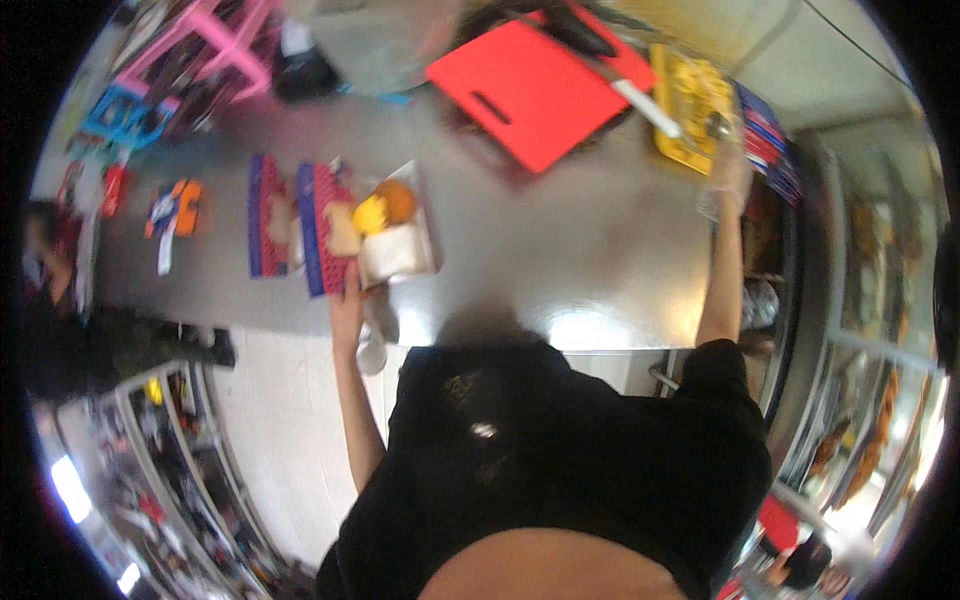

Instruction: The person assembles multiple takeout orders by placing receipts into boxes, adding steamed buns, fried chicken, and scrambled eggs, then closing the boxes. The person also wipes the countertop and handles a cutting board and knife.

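Head view — left hand (347, 300) steadies open food box (395, 235) at ten o'clock, grip unclear; gloved right hand (728, 178) pinches spoon (668, 118) at one — I'd expect spills on the carry.

Open white food box (400, 245) with a golden bun and a yellow piece inside, lying flat on the steel counter, touched at its near edge. Yellow tray (690, 105) of yellow food at the counter's far right, a metal spoon (665, 115) over it.
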A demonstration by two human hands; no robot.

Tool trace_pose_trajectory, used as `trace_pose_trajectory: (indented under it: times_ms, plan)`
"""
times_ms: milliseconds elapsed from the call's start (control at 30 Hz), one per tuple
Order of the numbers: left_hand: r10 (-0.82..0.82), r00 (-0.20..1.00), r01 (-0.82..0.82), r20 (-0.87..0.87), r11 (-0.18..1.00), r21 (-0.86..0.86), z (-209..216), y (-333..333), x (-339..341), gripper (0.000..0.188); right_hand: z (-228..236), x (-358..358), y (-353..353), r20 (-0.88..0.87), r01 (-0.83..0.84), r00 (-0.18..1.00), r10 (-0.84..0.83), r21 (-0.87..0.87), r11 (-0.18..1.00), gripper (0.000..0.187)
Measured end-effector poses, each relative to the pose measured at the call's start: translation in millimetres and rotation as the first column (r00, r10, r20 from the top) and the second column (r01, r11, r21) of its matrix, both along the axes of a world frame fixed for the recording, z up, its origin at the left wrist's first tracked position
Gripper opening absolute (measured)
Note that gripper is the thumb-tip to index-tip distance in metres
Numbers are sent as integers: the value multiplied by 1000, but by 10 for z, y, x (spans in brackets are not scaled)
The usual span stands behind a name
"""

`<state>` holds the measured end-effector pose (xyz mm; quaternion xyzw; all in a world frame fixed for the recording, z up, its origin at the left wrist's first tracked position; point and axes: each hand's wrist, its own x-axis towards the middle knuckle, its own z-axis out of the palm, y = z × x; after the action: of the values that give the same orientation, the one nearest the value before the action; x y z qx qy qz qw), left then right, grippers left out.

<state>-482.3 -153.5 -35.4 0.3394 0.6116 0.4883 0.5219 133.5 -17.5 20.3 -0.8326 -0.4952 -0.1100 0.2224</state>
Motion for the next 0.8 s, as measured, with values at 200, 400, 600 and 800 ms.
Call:
trace_pose_trajectory:
  times_ms: [200,400,600,800]
  plan:
    - [-28,999,32,-43,996,84,74,-4,-3,44,484,-896,320,511,-197,805,302,-249,948,28]
    - [-82,996,78,-32,991,-111,202,69,-69,39,216,-3523,-261,-70,-915,403,912,-26,402,41]
    - [-143,988,151,54,969,-197,128,98,-101,35,27,-4679,-231,-424,-869,491,761,-298,395,44]
    - [-398,905,424,149,823,-377,103,185,-261,38,-343,-4832,-542,-240,-830,531,812,47,557,40]
